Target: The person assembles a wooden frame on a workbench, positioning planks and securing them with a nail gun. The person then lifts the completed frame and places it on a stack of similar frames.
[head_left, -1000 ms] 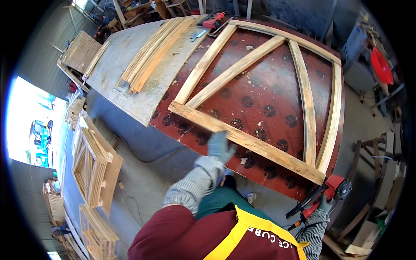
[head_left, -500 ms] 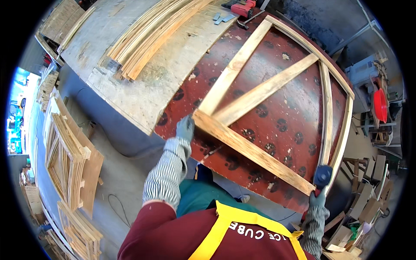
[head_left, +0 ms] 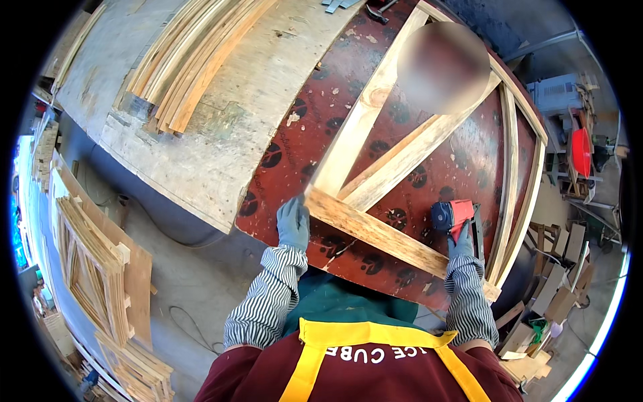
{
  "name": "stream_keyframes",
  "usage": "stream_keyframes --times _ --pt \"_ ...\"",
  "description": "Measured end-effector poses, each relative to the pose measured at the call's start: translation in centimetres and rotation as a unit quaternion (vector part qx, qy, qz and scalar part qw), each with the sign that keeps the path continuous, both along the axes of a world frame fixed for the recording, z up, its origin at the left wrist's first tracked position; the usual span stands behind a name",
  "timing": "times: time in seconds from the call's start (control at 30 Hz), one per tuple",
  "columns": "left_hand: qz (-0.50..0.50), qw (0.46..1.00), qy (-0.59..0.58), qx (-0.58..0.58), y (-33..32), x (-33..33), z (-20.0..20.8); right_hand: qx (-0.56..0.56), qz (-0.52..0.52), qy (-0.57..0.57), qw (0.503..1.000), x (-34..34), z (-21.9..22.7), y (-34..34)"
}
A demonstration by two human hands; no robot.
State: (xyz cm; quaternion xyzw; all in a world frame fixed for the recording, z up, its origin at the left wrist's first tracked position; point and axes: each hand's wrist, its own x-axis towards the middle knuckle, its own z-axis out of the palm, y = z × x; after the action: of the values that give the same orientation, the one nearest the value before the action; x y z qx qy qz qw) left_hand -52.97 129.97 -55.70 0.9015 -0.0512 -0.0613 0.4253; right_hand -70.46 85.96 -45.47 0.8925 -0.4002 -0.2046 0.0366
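Note:
A wooden frame (head_left: 375, 231) of pale boards with a slanting brace (head_left: 420, 162) lies on the dark red board surface in front of me. My left hand (head_left: 293, 224), in a grey glove, is closed at the left end of its near beam, fingers against the corner. In my right hand (head_left: 461, 244), also gloved, is a red and black nail gun (head_left: 459, 214). It is held above the red surface, just past the near beam toward its right end. A blurred round patch hides part of the frame's far side.
Long wooden strips (head_left: 201, 63) lie stacked on the pale board at the left. A hammer (head_left: 378, 12) and metal plates (head_left: 341, 5) lie at the far edge. Finished-looking frames (head_left: 94, 268) lean together at the left; wood offcuts (head_left: 559, 288) are piled at the right.
My right hand has brought the nail gun from the frame's near right corner leftward and away from me over the red surface. My left hand stays by the left corner. The view has shifted.

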Motion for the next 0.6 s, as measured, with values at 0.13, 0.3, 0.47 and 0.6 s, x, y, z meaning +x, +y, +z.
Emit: stream_keyframes --times 0.13,0.3,0.47,0.6 --pt "0.009 1.0 0.007 0.012 0.8 -0.4 0.5 -0.052 0.215 -0.194 0.956 1.7 3.4 7.3" --pt "-0.005 1.0 0.021 -0.002 0.2 0.1 0.9 0.155 0.26 -0.034 0.952 2.9 -0.1 13.7" --pt "0.001 1.0 0.024 -0.004 0.5 0.2 0.6 0.185 0.251 -0.025 0.95 3.7 -1.8 13.3" --pt "0.017 0.998 0.059 -0.013 0.2 0.6 0.9 0.189 0.244 -0.01 0.951 4.0 -1.4 13.3"
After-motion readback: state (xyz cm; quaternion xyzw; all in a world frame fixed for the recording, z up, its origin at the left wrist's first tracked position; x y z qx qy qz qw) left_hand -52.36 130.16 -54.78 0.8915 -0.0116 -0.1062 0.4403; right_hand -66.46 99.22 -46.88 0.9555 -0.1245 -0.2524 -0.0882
